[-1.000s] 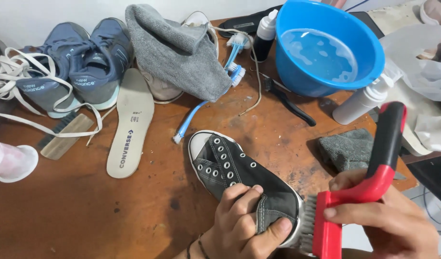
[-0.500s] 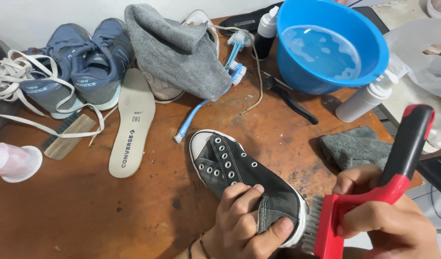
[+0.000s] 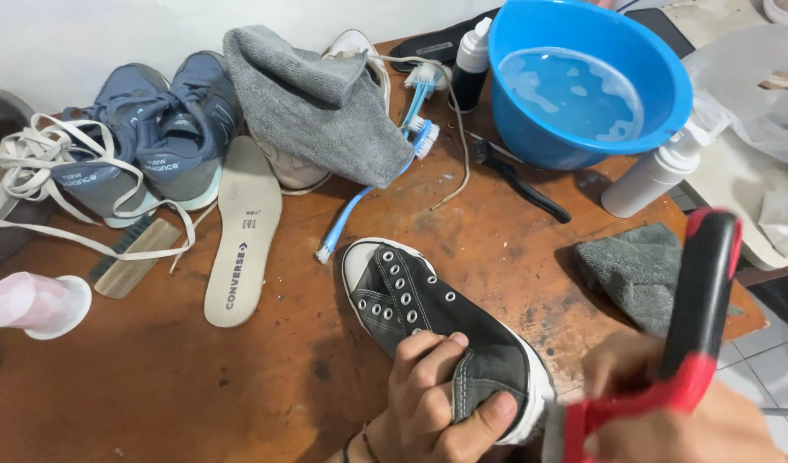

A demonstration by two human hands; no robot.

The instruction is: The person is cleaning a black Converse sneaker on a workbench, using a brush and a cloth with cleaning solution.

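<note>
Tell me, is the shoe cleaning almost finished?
Only partway, it seems. Done: laces are out of the black sneaker, and the blue basin holds soapy water. In hand: the left hand steadies that sneaker while the right hand scrubs its heel with the red brush. Left: the blue sneakers look untouched.

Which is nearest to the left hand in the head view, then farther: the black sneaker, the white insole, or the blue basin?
1. Black sneaker: gripped by the left hand at the heel, bottom centre.
2. White insole: lying flat, up and to the left.
3. Blue basin: top right, holding water.
</note>
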